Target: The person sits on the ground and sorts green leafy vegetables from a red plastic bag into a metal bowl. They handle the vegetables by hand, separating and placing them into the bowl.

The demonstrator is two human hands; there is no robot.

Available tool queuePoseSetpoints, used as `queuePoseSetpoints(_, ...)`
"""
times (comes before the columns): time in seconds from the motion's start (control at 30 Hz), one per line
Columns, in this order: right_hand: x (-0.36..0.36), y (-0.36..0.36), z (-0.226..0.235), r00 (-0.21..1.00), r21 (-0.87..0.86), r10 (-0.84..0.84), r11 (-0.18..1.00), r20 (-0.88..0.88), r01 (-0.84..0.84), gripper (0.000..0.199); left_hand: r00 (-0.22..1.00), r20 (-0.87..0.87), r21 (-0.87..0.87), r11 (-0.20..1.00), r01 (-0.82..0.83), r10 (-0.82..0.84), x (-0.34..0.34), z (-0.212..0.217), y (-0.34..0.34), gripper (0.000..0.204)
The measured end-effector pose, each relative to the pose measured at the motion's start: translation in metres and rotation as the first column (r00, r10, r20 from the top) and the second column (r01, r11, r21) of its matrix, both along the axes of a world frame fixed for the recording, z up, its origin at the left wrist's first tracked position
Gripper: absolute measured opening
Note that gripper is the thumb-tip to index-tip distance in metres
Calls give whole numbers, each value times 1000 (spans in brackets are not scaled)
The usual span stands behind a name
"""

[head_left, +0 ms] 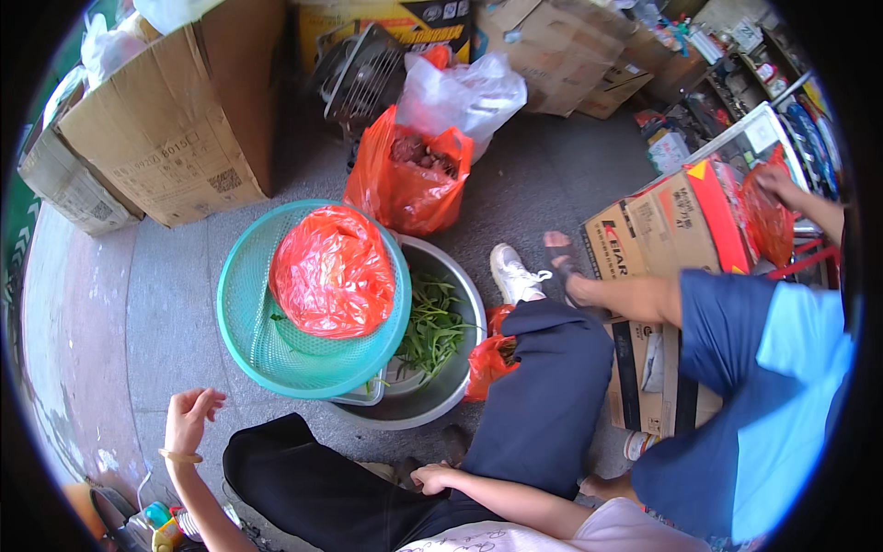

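On the grey pavement [166, 304], w/ the person seated low, the left hand [189, 419] hangs at lower left, wrist ringed by a thin yellowish band [179, 455], fingers loosely curled and half open, holding nothing, apart from the basket. Nearest thing to it is the round teal plastic mesh basket [267, 345], which holds a crumpled red-orange plastic bag [331, 271] and sits tilted over the rim of a round steel basin [455, 368] w/ loose green leafy stalks [430, 331] inside. The right hand [434, 478] rests btwn the dark-trousered knees, fingers bent slightly, palm down on the trouser leg [543, 396], gripping nothing. Behind the basin stands an open red plastic bag of brownish produce [409, 175], a clear-white plastic bag [464, 92] just behind it. A large brown cardboard box [175, 120] sits at upper left. At right, another person in blue shorts [708, 405] reaches an arm toward a red bag [768, 216] over a printed cardboard carton [653, 230].
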State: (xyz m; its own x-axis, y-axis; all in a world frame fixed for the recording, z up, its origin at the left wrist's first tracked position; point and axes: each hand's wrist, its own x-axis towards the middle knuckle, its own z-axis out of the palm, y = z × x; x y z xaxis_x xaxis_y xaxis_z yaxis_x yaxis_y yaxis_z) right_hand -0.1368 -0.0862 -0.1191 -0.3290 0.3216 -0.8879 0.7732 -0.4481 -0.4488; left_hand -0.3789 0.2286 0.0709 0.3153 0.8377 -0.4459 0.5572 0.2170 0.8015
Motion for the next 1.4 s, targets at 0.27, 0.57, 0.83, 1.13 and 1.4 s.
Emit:
queuePoseSetpoints(0.27, 19, -10, -8, 993, 226, 71, 973, -94, -48, 32, 879, 23, 213, 861, 461, -476, 164, 40, -109, 23)
queuePoseSetpoints(0.57, 16, -40, -61, 991, 324, 5, 945, -136, 40, 31, 906, -170, 552, 724, 414, -389, 323, -136, -200, 18)
queuePoseSetpoints(0.83, 37, -43, 2, 1000, 558, -8, 829, -27, 22, 37, 284, -766, 116, 312, 943, -577, 330, -206, -281, 43)
queuePoseSetpoints(1.13, 136, 7, 109, 954, 475, -160, 880, 255, 20, 26, 128, -818, -18, 248, 969, -561, 261, -99, -249, 22)
queuePoseSetpoints(1.4, 139, 26, 29, 828, 211, -195, 973, 526, 95, 53, -21, -874, -254, 420, 872, -485, 219, -48, -253, 26)
